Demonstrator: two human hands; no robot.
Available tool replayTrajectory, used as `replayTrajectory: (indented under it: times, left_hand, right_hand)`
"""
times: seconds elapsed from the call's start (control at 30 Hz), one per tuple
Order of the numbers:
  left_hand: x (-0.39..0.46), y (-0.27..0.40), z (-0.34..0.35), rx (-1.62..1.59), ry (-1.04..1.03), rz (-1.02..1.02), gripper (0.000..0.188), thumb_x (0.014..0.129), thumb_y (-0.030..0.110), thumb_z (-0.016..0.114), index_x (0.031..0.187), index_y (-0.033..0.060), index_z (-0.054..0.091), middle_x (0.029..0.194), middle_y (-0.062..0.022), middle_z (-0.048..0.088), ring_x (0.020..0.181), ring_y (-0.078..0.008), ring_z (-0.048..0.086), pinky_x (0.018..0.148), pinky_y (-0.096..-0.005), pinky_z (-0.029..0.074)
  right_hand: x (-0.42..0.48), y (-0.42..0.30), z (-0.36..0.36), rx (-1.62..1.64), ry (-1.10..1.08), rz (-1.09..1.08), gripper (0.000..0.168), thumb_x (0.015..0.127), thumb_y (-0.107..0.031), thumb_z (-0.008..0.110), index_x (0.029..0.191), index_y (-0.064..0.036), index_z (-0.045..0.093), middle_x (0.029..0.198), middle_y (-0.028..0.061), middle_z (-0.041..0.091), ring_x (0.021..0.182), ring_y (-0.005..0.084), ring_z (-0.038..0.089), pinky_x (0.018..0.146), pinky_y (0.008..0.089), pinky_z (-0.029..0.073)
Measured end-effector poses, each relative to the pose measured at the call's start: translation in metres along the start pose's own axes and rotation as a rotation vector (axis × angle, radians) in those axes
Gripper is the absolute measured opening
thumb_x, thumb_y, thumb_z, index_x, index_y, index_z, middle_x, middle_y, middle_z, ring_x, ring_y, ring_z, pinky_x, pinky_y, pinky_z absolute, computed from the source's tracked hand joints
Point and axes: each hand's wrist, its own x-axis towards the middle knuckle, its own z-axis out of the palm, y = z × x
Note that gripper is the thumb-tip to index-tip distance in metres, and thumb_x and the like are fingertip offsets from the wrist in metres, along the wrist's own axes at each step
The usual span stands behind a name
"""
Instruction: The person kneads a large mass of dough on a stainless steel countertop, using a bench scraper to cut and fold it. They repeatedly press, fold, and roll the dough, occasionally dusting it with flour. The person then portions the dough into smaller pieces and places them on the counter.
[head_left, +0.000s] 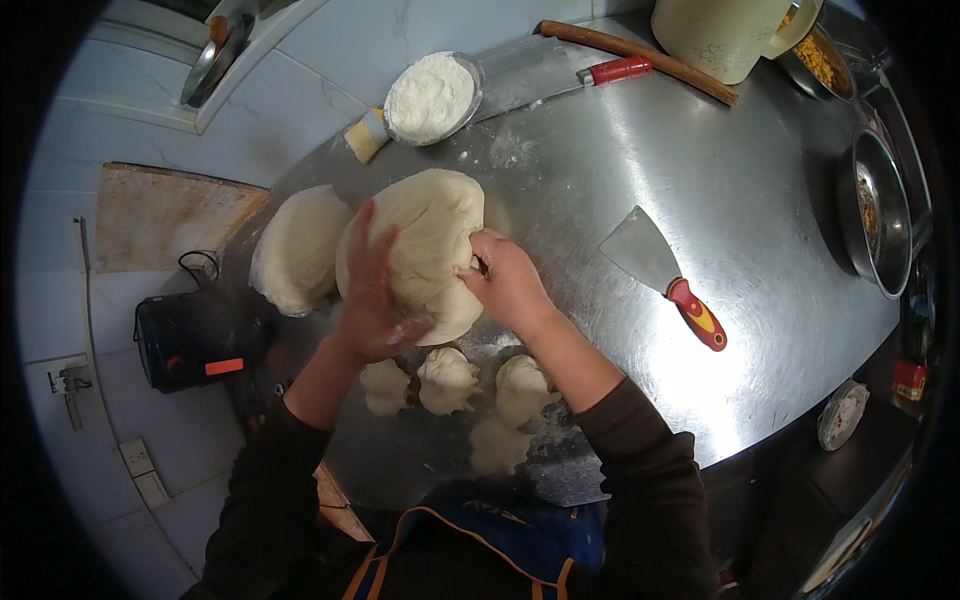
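A large pale mass of dough (427, 217) lies on the steel worktop in front of me. My right hand (510, 281) pinches its right edge between thumb and fingers. Over the dough's left side is my left hand (371, 300), slightly blurred, its fingers spread; whether it presses on the dough is hard to tell. Left of it sits a second dough mass (300, 247), seemingly with clear plastic film at its edge. Several small torn dough pieces (448, 381) lie between my forearms, close to my apron.
A red-handled scraper (660, 274) lies to the right. At the back are a bowl of flour (431, 97), a brush (366, 136), a wide red-handled blade (525, 79), a wooden rod (637, 56) and a cream jug (724, 34). A steel bowl (877, 214) stands far right, a black appliance (191, 337) left.
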Motion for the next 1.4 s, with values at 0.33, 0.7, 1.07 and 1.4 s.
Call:
replayTrajectory:
  times: [0.33, 0.7, 1.07, 1.4]
  left_hand:
    - [-0.032, -0.039, -0.041, 0.187, -0.157, -0.23, 0.063, 0.086, 0.026, 0.053, 0.141, 0.0034, 0.03, 0.15, -0.0218, 0.015, 0.139, -0.036, 0.015, 0.111, -0.0468, 0.014]
    - [0.019, -0.032, 0.044, 0.682, -0.375, -0.154, 0.054, 0.085, 0.034, 0.055, 0.135, 0.0172, 0.043, 0.148, -0.0072, 0.028, 0.136, -0.0319, 0.025, 0.107, -0.0556, 0.016]
    - [-0.047, -0.03, -0.043, 0.032, 0.164, -0.397, 0.065, 0.081, 0.009, 0.059, 0.14, 0.0049, 0.031, 0.144, -0.0165, 0.034, 0.133, -0.0273, 0.033, 0.11, -0.037, 0.022]
    - [-0.049, -0.09, 0.01, 0.019, 0.246, -0.793, 0.063, 0.089, 0.037, 0.052, 0.141, 0.0106, 0.03, 0.146, -0.0211, 0.023, 0.131, -0.0351, 0.031, 0.104, -0.0389, 0.031]
  right_hand:
    - [-0.047, -0.015, -0.042, 0.232, 0.264, 0.227, 0.051, 0.088, -0.022, 0.057, 0.131, -0.001, 0.04, 0.135, 0.0201, 0.041, 0.121, 0.0294, 0.044, 0.101, 0.034, 0.035]
    - [0.013, 0.037, -0.026, 0.803, 0.1, 0.322, 0.068, 0.096, -0.051, 0.03, 0.141, 0.0, 0.027, 0.144, 0.0169, 0.031, 0.134, 0.0292, 0.028, 0.11, 0.0393, 0.02]
    - [0.021, -0.006, -0.023, -0.056, 0.298, 0.088, 0.058, 0.098, -0.036, 0.029, 0.141, 0.003, 0.025, 0.147, 0.0185, 0.027, 0.136, 0.0259, 0.027, 0.111, 0.0357, 0.02]
    - [0.012, -0.019, -0.016, 0.307, 0.158, 0.197, 0.056, 0.097, -0.034, 0.039, 0.14, 0.001, 0.027, 0.141, 0.0158, 0.034, 0.129, 0.0266, 0.035, 0.106, 0.036, 0.028]
